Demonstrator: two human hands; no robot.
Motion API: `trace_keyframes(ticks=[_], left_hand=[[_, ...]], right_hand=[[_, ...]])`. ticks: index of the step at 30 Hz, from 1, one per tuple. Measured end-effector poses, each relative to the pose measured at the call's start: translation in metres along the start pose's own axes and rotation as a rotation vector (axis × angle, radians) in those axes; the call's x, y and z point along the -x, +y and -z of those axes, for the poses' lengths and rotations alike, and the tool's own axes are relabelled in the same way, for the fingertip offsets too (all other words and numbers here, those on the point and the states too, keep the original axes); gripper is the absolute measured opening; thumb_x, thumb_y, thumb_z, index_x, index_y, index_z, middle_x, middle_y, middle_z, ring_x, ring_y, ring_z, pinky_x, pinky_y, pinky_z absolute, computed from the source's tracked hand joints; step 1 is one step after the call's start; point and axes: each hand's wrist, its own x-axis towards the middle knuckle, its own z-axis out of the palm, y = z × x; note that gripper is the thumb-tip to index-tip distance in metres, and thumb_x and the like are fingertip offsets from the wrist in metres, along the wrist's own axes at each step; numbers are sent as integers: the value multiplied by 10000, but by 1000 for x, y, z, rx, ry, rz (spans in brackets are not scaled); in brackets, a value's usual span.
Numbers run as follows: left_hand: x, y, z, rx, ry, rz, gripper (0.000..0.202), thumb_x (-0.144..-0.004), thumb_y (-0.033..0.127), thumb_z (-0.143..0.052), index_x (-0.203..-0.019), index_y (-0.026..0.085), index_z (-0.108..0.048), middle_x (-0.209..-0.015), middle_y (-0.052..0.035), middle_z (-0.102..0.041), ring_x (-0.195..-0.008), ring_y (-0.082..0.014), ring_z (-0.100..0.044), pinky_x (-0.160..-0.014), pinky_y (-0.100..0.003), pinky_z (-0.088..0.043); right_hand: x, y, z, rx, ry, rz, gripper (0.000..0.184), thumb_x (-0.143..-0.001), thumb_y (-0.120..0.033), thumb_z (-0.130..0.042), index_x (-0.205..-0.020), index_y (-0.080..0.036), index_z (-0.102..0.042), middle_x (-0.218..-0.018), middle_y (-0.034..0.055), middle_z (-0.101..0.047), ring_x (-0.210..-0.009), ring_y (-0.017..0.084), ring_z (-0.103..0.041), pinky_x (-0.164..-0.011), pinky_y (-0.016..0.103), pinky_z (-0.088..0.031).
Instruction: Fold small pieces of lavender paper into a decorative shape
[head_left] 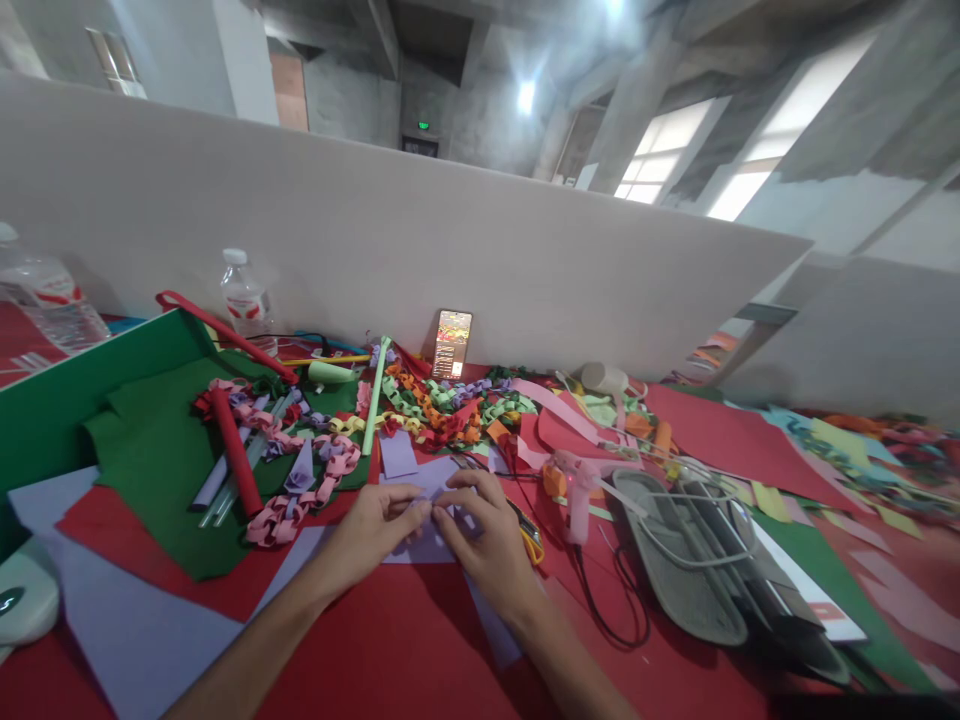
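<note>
My left hand [386, 522] and my right hand [484, 525] meet over the middle of the table, thumbs and fingertips pinched close together. Between them is purple paper [431, 478]; the fingers cover much of it, so its exact shape is hidden. A small purple paper square [398, 454] lies just beyond my left hand. Beside my right hand is a yellow-handled tool [531, 540], partly hidden, probably scissors. Further right lies a pink glue gun [579, 495] with a black cord.
Paper chains [304, 490] and rolled red paper [234, 450] lie left on green paper [161, 450]. A lit phone [452, 343] leans on the white partition [360, 230]. Bottles [246, 300] stand at the back left. At right sits an open grey case [679, 570] with a cable.
</note>
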Motion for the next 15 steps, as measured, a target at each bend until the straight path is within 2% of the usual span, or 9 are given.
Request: trace_keyframes(ticks=[3,6,11,15], left_hand=[[-2,-4,0,70,-45,-18,304,-833,415,-715,-999,164,-755,-787,-40,-709,-702,-168,-603,-655,-259,-458],[-3,-8,0,108,-41,-19,289,-833,399,-722,-999,164,-750,-850,-56,-736,-762,-190,-647,-724,-287,-488],[-3,-9,0,114,-56,14,336,-805,409,-749,-1022,153,-756,-886,-78,-764,-771,-214,-683,-707,-297,-508],[-4,-7,0,102,-24,-7,357,-814,410,-741,-1064,156,-764,-908,-84,-776,-791,-219,-701,-747,-311,-527]], right_hand=[[-1,-3,-2,-85,13,-78,84,-911,-186,-616,-901,-232,-685,-1037,65,-609,-1017,216,-588,-883,337,-471],[-2,-3,-3,-140,51,-142,59,-869,-188,-653,-916,-222,-660,-977,47,-628,-932,200,-599,-781,297,-467],[-3,1,-6,-189,92,-259,142,-824,-247,-711,-940,-203,-641,-891,24,-635,-799,181,-587,-718,285,-459],[-3,1,-7,-336,83,-358,188,-860,-350,-695,-939,-188,-642,-869,28,-641,-773,178,-593,-689,274,-476]])
